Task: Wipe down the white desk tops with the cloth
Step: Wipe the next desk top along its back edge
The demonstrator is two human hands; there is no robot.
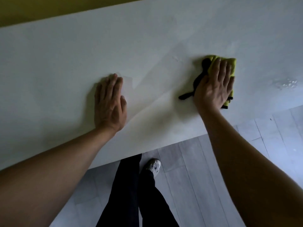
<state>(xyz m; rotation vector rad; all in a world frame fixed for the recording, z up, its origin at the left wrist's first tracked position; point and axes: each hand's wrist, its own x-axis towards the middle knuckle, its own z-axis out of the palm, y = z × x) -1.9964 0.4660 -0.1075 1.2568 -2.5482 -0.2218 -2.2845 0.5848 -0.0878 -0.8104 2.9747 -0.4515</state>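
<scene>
Here the cloth (229, 66) lies on the white table (65, 66), toward the right side and not far from the near edge, under the right hand (214, 86). It is a yellow-green cloth with a black trim or strap that comes out on the left of the hand. I judge it soft and light, folded into a small pad, so it needs no real grip: a flat palm on top is enough to carry it over the surface. It may bunch up or slip out if the pressure is too small. The table looks smooth and hard, so the cloth should slide easily on it.

The right fingers (221, 68) are straight and close together, pressing down on the cloth and pointing away from the person. The right arm reaches forward, nearly extended. The left hand (111, 104) rests flat on the bare table, well apart from the cloth, its fingers straight and together, probably as a support for the body. A little wet patch (286, 83) shines to the right of the cloth, and I think it is not wiped yet.
</scene>
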